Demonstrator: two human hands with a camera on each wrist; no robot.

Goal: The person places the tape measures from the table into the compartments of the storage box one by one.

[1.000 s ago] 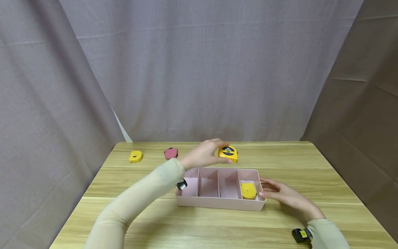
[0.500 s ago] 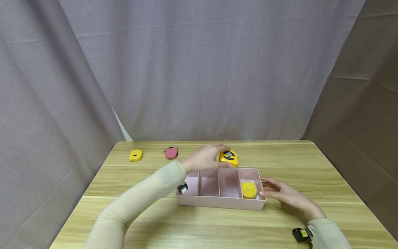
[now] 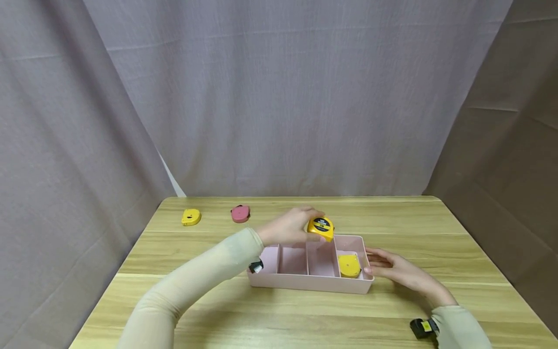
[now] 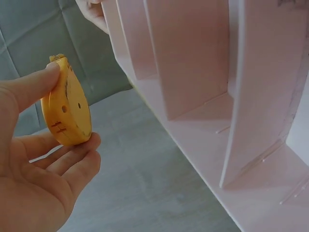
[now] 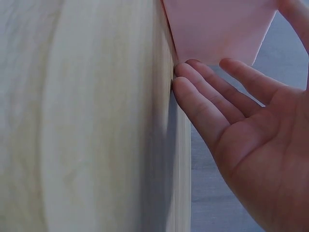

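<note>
My left hand (image 3: 289,226) grips a yellow tape measure (image 3: 320,227) just above the back rim of a pink divided tray (image 3: 305,282). In the left wrist view the thumb and fingers pinch the tape measure (image 4: 66,113) beside the tray's partitions (image 4: 193,58). A second yellow tape measure (image 3: 349,266) lies in the tray's rightmost compartment. My right hand (image 3: 394,271) lies flat on the table, fingers straight, touching the tray's right end wall (image 5: 217,29).
A small yellow tape measure (image 3: 191,217) and a pink one (image 3: 240,214) lie at the table's back left. The wooden table (image 3: 457,252) is backed by grey curtains. Wrist cameras sit on both sleeves.
My left hand has carried the yellow tape measure nearer and lower, from behind the tray to over its back rim. The right hand has stayed put.
</note>
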